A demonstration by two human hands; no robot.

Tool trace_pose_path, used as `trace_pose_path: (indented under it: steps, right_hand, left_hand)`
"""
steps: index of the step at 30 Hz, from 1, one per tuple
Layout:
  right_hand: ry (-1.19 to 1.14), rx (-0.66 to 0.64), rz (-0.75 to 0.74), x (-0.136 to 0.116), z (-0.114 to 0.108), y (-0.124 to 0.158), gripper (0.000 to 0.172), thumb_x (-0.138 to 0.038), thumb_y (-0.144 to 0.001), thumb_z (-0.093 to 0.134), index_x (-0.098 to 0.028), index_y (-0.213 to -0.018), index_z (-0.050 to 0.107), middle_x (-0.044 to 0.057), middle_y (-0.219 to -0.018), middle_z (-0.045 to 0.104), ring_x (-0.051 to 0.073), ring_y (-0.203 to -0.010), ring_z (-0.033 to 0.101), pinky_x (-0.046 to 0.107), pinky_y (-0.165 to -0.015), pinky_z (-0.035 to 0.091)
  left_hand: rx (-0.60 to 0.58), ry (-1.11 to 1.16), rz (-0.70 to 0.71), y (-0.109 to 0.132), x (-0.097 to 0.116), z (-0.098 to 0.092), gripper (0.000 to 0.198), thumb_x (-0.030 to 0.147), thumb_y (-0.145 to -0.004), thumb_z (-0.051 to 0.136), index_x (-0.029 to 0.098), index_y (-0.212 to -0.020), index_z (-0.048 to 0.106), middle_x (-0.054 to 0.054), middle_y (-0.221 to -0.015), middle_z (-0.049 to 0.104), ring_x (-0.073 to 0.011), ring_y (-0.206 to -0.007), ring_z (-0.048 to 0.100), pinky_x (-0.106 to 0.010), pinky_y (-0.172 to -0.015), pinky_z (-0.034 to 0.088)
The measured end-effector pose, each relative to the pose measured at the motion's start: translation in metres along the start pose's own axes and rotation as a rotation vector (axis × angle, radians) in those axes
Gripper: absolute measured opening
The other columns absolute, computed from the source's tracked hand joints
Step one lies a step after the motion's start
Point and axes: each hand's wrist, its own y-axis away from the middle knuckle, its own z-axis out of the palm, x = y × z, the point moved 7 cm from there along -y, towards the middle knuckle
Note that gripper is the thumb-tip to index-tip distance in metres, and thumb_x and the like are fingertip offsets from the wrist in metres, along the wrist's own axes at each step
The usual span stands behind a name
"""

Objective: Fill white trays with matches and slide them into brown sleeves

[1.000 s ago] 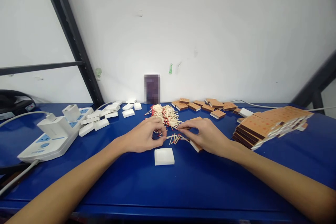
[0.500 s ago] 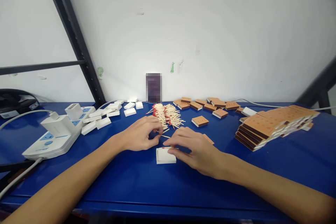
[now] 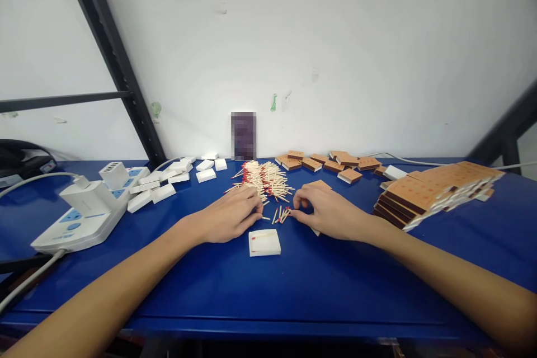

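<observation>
few loose matches (image 3: 280, 215): thin pale sticks w/ red tips, lying flat, fanned out, btwn l hand (image 3: 230, 218) & r hand (image 3: 331, 212). white tray (image 3: 264, 242) just in front, open side up, approx 1 match inside. big match pile (image 3: 264, 176) just behind.

1. On my feed the counter (image 3: 335, 291) is solid deep blue.
2. The matches (image 3: 264, 176) are pale wood with red heads.
3. The little tray (image 3: 264, 245) up front is plain white, and so are the trays (image 3: 163, 193) off left.
4. The stacked sleeves (image 3: 413, 190) are orange-brown with faint dots and dark edges.
5. The power strip (image 3: 79, 229) is white with light blue sockets.
</observation>
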Motion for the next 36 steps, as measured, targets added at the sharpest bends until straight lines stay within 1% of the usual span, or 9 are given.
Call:
trace_pose_path:
  steps: [4,7,10,16,20,25,28,31,36]
  right_hand:
    - [-0.047,-0.034,-0.061,-0.004,0.001,-0.001,0.019,-0.029,-0.092,0.053,-0.020,-0.077,0.060,0.004,-0.080,0.062,0.018,-0.077,0.057,0.031,-0.071,0.042]
    - [-0.062,-0.007,-0.103,-0.003,-0.003,-0.001,0.017,-0.027,-0.093,0.052,-0.019,-0.079,0.061,0.004,-0.082,0.062,0.018,-0.080,0.056,0.032,-0.074,0.041]
    - [-0.073,0.106,-0.124,-0.007,-0.013,0.002,0.015,-0.027,-0.092,0.054,-0.019,-0.081,0.061,0.004,-0.082,0.062,0.018,-0.079,0.055,0.031,-0.072,0.040]
    - [-0.235,0.379,-0.280,-0.059,-0.032,0.020,0.011,-0.024,-0.090,0.055,-0.019,-0.082,0.060,-0.004,-0.060,0.052,0.011,-0.056,0.045,0.025,-0.059,0.036]
    - [-0.193,0.247,-0.302,-0.082,-0.019,0.020,0.008,-0.022,-0.085,0.056,-0.018,-0.084,0.062,-0.004,-0.062,0.054,0.010,-0.053,0.044,0.024,-0.056,0.033]
    - [-0.054,0.226,-0.183,-0.049,-0.026,0.010,0.015,-0.019,-0.089,0.050,-0.017,-0.081,0.062,-0.001,-0.063,0.055,0.012,-0.056,0.046,0.026,-0.059,0.032]
    - [0.035,0.142,-0.163,-0.029,-0.025,0.007,0.015,-0.017,-0.089,0.049,-0.017,-0.089,0.064,0.004,-0.077,0.061,0.015,-0.068,0.053,0.028,-0.064,0.036]
    - [0.070,0.059,-0.195,-0.025,-0.018,0.008,0.020,-0.016,-0.090,0.047,-0.020,-0.097,0.066,0.006,-0.089,0.061,0.018,-0.077,0.056,0.030,-0.068,0.038]
    - [0.080,-0.025,-0.210,-0.030,-0.008,0.008,0.021,-0.018,-0.093,0.048,-0.020,-0.102,0.066,0.006,-0.095,0.059,0.017,-0.077,0.056,0.030,-0.066,0.039]
  left_hand:
    - [0.042,0.130,0.010,0.005,0.010,-0.014,0.021,0.029,-0.100,0.036,0.018,-0.090,0.051,-0.004,-0.092,0.054,-0.0171,-0.084,0.047,-0.033,-0.082,0.040]
    - [-0.032,0.202,0.032,0.009,0.023,-0.016,0.017,0.029,-0.097,0.043,0.019,-0.090,0.054,-0.003,-0.090,0.053,-0.0165,-0.085,0.048,-0.031,-0.081,0.040]
    - [-0.082,0.198,0.024,0.009,0.028,-0.013,0.020,0.031,-0.096,0.045,0.019,-0.086,0.057,-0.002,-0.089,0.053,-0.0168,-0.085,0.049,-0.031,-0.081,0.040]
    - [0.052,0.098,-0.013,0.003,0.005,-0.014,0.031,0.029,-0.100,0.033,0.017,-0.088,0.059,-0.005,-0.090,0.058,-0.0185,-0.087,0.051,-0.034,-0.083,0.040]
    - [0.069,0.076,0.011,-0.003,-0.005,-0.004,0.028,0.027,-0.100,0.037,0.016,-0.089,0.061,-0.004,-0.088,0.060,-0.0180,-0.085,0.053,-0.033,-0.082,0.040]
    - [0.086,0.129,0.048,-0.016,0.004,0.003,0.023,0.031,-0.099,0.045,0.019,-0.098,0.064,-0.003,-0.089,0.063,-0.0173,-0.086,0.056,-0.031,-0.081,0.040]
    - [0.039,0.083,0.076,-0.023,0.010,0.007,0.023,0.030,-0.099,0.046,0.021,-0.105,0.066,-0.003,-0.090,0.063,-0.0179,-0.086,0.056,-0.031,-0.080,0.039]
    - [0.017,0.003,0.077,-0.023,0.007,0.009,0.028,0.024,-0.100,0.041,0.023,-0.111,0.067,-0.004,-0.092,0.061,-0.0183,-0.087,0.054,-0.032,-0.079,0.038]
    - [0.022,0.003,0.063,-0.019,-0.001,0.006,0.024,0.024,-0.098,0.046,0.024,-0.107,0.068,-0.004,-0.097,0.061,-0.0186,-0.093,0.053,-0.033,-0.083,0.037]
